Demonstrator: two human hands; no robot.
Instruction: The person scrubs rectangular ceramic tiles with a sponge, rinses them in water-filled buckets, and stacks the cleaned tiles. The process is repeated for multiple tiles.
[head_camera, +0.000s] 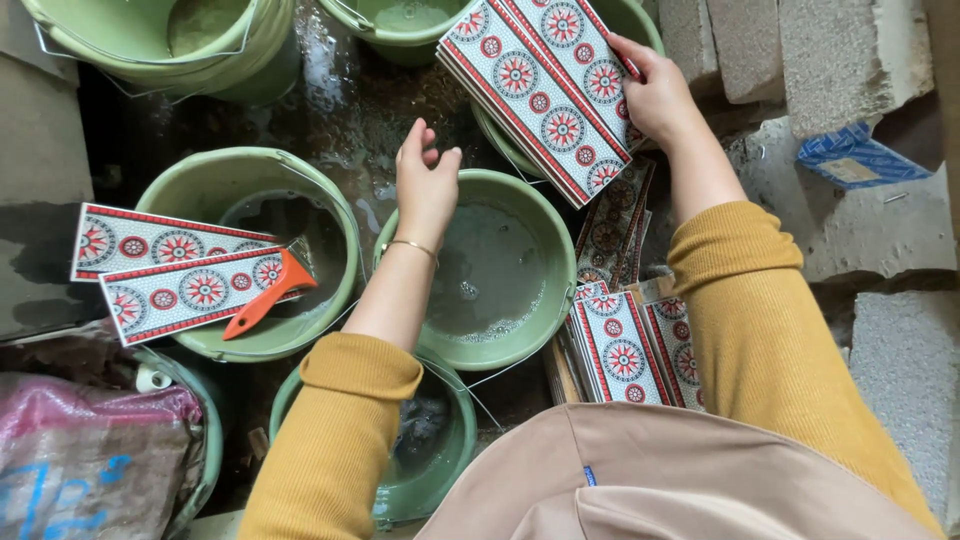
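Tiles (545, 85) with red and white flower patterns sit stacked in the right hand (655, 95), which grips their far edge and holds them tilted over a green bucket (555, 215) of cloudy water. Left hand (427, 185) hovers above that bucket's rim, fingers loosely curled, holding nothing. Two more patterned strips (175, 270) lie across another bucket (330, 210) on the left with an orange scraper (268, 295) resting on them.
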